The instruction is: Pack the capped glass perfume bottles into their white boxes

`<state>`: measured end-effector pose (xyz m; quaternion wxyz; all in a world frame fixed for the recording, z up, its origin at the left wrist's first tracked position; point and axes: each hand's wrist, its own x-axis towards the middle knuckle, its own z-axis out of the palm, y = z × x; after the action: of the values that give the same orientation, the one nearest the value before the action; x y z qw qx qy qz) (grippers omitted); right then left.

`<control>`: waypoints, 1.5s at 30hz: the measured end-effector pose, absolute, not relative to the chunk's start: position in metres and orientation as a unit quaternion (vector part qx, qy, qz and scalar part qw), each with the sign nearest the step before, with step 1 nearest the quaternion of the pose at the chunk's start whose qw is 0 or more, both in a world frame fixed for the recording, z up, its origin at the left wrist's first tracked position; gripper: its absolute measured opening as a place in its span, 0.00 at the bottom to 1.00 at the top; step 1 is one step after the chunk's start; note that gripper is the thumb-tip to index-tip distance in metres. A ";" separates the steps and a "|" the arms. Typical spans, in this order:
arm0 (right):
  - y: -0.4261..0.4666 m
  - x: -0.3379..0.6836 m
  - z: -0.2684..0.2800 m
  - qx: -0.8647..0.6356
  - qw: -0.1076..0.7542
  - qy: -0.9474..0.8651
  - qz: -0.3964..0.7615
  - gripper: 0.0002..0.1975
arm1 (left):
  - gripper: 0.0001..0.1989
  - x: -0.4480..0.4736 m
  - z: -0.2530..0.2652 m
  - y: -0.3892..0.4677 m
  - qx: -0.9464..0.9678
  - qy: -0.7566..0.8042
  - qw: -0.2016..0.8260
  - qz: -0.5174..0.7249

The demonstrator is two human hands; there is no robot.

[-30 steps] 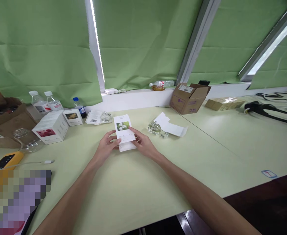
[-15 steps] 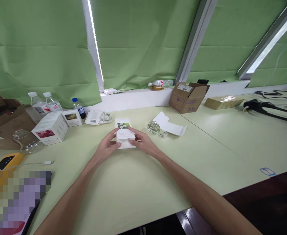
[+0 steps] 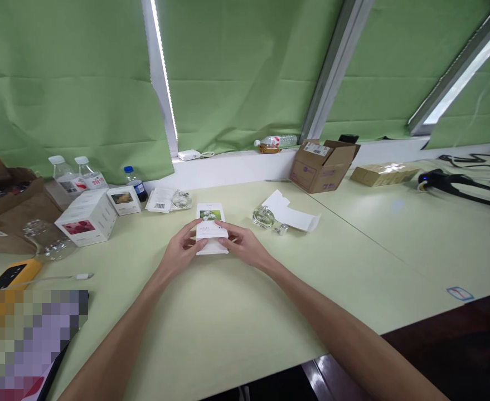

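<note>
A small white cardboard box point(image 3: 211, 229) with a green flower picture lies on the table in front of me. My left hand point(image 3: 184, 246) grips its left side, thumb at the near end and fingers on the top edge. On the opposite side my right hand point(image 3: 242, 243) holds it the same way. The near end of the box faces me between my thumbs. Right of the hands lie a clear glass bottle point(image 3: 263, 217), a small shiny cap-like piece point(image 3: 282, 229) and an unfolded white card sheet point(image 3: 292, 213).
White boxes point(image 3: 88, 217) with pictures, a blue-capped bottle point(image 3: 135, 184) and a clear jar point(image 3: 48, 242) stand at the left. A brown carton point(image 3: 322, 166) and a gold wrapped pack point(image 3: 383, 174) sit at the back right. A yellow device point(image 3: 17, 274) with a cable lies front left.
The near end of the white box looked open between my thumbs and now appears flatter, the thumbs pressed near it. Both hands stay on the box; the view shifts slightly.
</note>
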<state>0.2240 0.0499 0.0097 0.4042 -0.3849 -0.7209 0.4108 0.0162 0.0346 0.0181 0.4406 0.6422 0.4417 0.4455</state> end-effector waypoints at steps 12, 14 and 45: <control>0.049 0.225 0.013 -0.398 0.404 -0.716 0.406 0.25 | 0.30 0.020 0.016 0.032 0.635 0.454 0.431 0.452; 0.049 0.225 0.012 -0.398 0.403 -0.716 0.407 0.25 | 0.30 0.020 0.015 0.033 0.633 0.451 0.434 0.455; 0.054 0.228 0.008 -0.397 0.392 -0.728 0.398 0.24 | 0.31 0.013 0.016 0.037 0.633 0.438 0.475 0.427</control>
<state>0.2281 0.0545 0.0084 0.3921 -0.3968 -0.7282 0.3981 0.0131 0.0370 0.0160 0.4751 0.6326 0.4375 0.4275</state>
